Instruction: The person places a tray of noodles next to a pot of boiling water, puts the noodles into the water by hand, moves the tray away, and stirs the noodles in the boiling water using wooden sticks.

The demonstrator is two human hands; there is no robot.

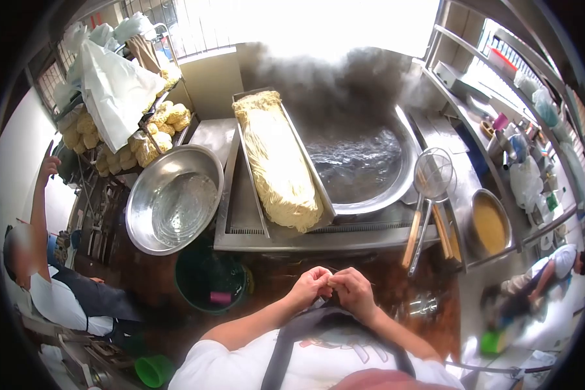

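Note:
My left hand (312,286) and my right hand (354,289) meet close in front of my apron (334,318), fingertips pinched together. Whatever lies between the fingers is too small to make out. Beyond them, a long metal tray (323,201) heaped with pale noodles (276,159) rests on the steel counter (273,243), apart from both hands. Right of the tray, a wide wok (409,185) holds bubbling, steaming water (357,162). Two wire strainers (434,172) with wooden handles lie at the wok's right side.
Left of the tray is a steel basin (139,201) with water. A dark green tub (201,279) stands below it. Bagged noodles (169,117) fill a rack at left. A pot of yellowish liquid (487,224) sits right. One person (71,292) is left, another (542,279) right.

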